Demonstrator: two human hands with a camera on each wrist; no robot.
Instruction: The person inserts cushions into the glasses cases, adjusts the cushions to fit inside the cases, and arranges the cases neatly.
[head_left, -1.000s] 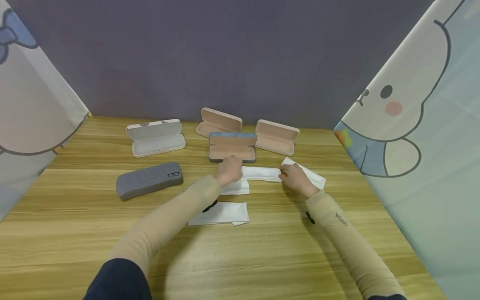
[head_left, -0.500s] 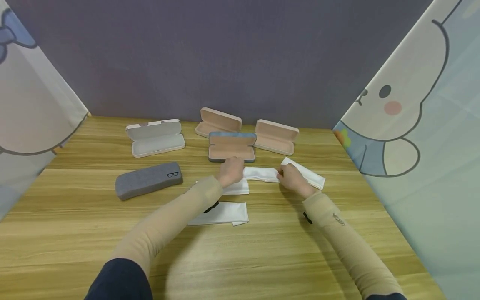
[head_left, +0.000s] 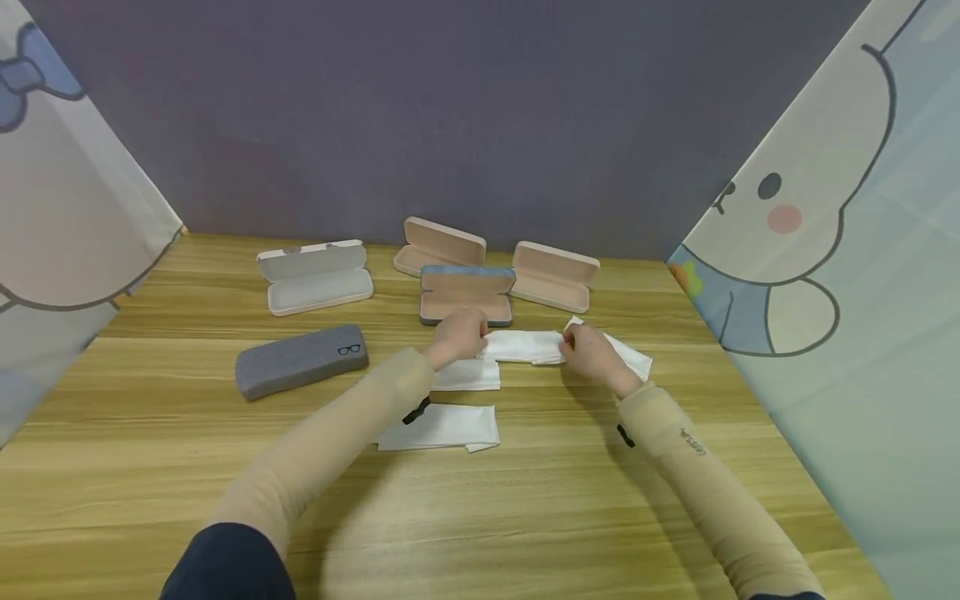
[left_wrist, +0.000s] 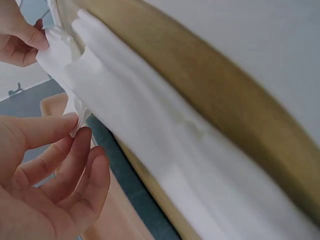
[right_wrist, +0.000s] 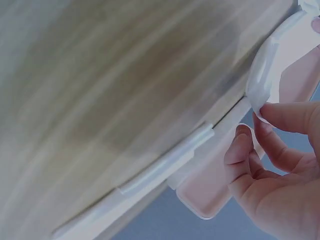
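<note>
A folded white cloth (head_left: 523,347) stretches between both hands just in front of an open blue-grey glasses case (head_left: 467,308). My left hand (head_left: 457,336) pinches its left end between thumb and fingertips, and the left wrist view shows that hand (left_wrist: 55,180) from close by. At the other end my right hand (head_left: 595,357) pinches the cloth; the right wrist view has this hand (right_wrist: 285,165) with thumb against finger. Another white cloth (head_left: 630,357) lies aslant, partly behind the right hand. Nearer the person are two more folded cloths, a short one (head_left: 468,377) and a longer one (head_left: 442,427).
Along the back stand a white open glasses case (head_left: 321,289) and two pink-lined open ones, one at the middle (head_left: 442,242) and one farther right (head_left: 555,283). A closed grey case (head_left: 300,362) lies left of the hands. A dark panel (head_left: 465,117) backs the table.
Half a second ago the hands were slightly closer and the cloth rippled; they have moved a little apart, and the cloth now looks straighter. The cases and other cloths stay put.
</note>
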